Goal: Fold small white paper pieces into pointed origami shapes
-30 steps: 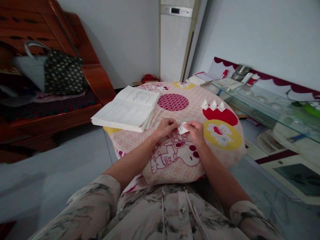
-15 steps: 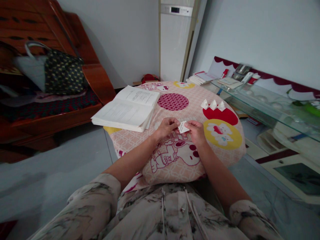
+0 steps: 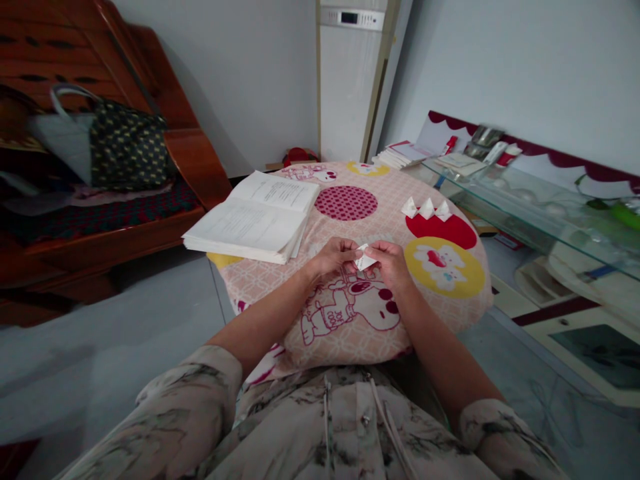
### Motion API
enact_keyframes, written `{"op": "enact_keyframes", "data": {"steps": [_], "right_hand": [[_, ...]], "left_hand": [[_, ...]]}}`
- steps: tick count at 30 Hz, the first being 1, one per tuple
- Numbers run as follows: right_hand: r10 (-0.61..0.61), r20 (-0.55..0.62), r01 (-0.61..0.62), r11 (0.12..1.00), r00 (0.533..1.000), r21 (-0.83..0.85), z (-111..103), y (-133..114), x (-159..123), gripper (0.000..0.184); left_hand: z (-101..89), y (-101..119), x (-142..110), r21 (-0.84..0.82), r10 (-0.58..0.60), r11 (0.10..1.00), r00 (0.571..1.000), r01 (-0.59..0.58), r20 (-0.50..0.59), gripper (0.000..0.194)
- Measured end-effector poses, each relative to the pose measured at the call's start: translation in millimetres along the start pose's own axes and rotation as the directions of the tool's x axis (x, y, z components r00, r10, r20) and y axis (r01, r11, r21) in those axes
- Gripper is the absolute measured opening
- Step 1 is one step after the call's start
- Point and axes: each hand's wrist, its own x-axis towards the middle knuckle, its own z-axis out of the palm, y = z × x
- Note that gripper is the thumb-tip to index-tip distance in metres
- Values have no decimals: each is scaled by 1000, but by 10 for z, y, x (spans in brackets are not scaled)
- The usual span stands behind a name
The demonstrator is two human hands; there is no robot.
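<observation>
Between my hands is a small folded piece of printed paper [image 3: 365,261], held just above the cloth-covered table [image 3: 280,287]. My left hand [image 3: 334,259] pinches its left edge between thumb and fingers. On the opposite side, my right hand [image 3: 391,260] is closed on it, thumb on top. The fingertips hide part of the folds. Three pointed folded-paper pieces [image 3: 427,209] stand in a row on the red patch of the cloth, beyond my right hand. A thick open book [image 3: 255,213] with printed pages lies to the left of my hands.
A glass shelf [image 3: 545,213] with a metal cup and other small items runs along the right side. Stacked booklets [image 3: 400,155] lie behind the table's far right. A wooden bench [image 3: 195,160] with a patterned bag [image 3: 131,143] stands at left.
Both hands have shifted slightly and the folded paper has turned a little between the fingers. The thumbs now sit closer together. The book and the three folded pieces stay put.
</observation>
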Motion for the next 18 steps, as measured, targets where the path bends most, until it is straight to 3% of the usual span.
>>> {"op": "enact_keyframes", "data": {"steps": [8, 18], "right_hand": [[6, 96, 5, 994, 995, -112, -42, 31, 3, 29], [30, 71, -25, 997, 997, -71, -25, -3, -2, 17]], "left_hand": [[-8, -3, -2, 49, 14, 999, 993, -8, -120, 34], [39, 93, -17, -45, -68, 997, 990, 63, -120, 35]]}}
